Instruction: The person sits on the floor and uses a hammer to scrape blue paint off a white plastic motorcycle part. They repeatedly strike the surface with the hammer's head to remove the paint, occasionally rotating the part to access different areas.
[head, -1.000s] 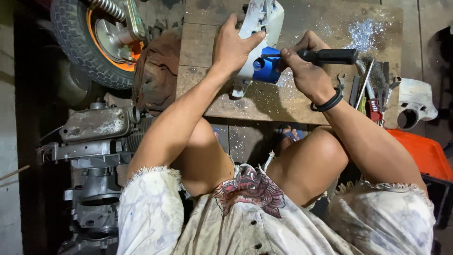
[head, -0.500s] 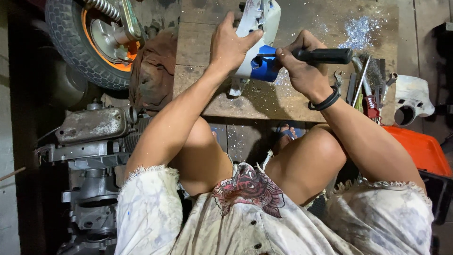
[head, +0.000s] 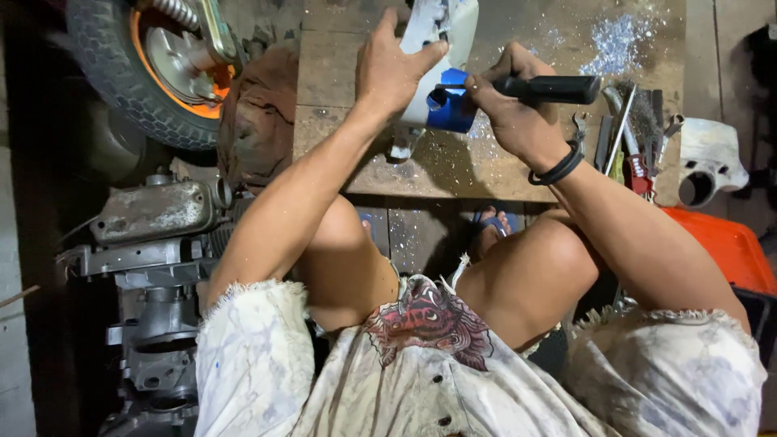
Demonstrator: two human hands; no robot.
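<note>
My left hand (head: pixel 392 69) presses down on a pale metal casting (head: pixel 441 32) with a blue part (head: pixel 451 109) on a low wooden workbench (head: pixel 340 73). My right hand (head: pixel 514 109) grips the black handle of a hand tool (head: pixel 550 89) whose thin shaft reaches left to the blue part. Silver filings (head: pixel 615 40) lie scattered on the wood beyond the casting. A black band circles my right wrist.
A tyre with an orange rim (head: pixel 158 69) stands at the upper left, a brown rag (head: pixel 259 121) beside it. A grey engine block (head: pixel 154 243) sits on the floor at left. Loose tools (head: pixel 635 142) lie at the bench's right, with a white housing (head: pixel 712 158) and orange tray (head: pixel 724 243).
Both hands and the casting have shifted slightly up and right in view; the right hand keeps the tool against the blue part. The grips are unchanged.
</note>
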